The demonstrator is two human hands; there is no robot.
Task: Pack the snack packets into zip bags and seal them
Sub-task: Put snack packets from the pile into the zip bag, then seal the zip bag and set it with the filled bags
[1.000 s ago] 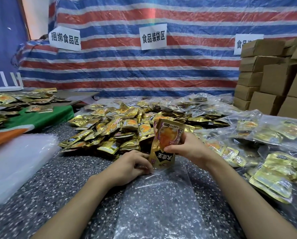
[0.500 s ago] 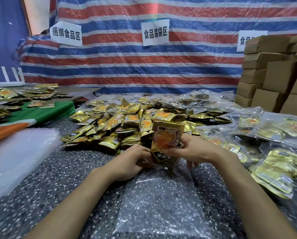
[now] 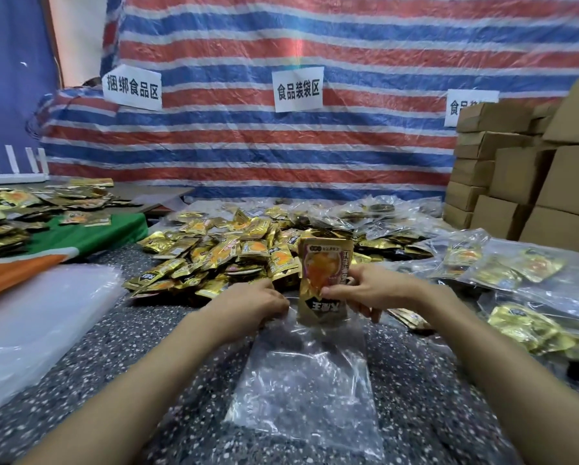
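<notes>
Since a second ago our right hand (image 3: 372, 290) has lowered the snack packet (image 3: 321, 280), pinched upright, to the mouth of the zip bag (image 3: 308, 391) on the worktop (image 3: 113, 380). Left hand (image 3: 251, 305) grips the mouth's left edge. We judge insertion starting; sealing pending.

Snack pkt (image 3: 319, 263) drops from above zip bag (image 3: 305, 380) to its mouth, lower end now seemingly just inside, and goes from tilted to upright. R hand (image 3: 375, 290) comes down w/ it, gripping its right edge. L hand (image 3: 251, 303), earlier touching pkt's bottom corner, now sits just left of it, holding bag rim
</notes>
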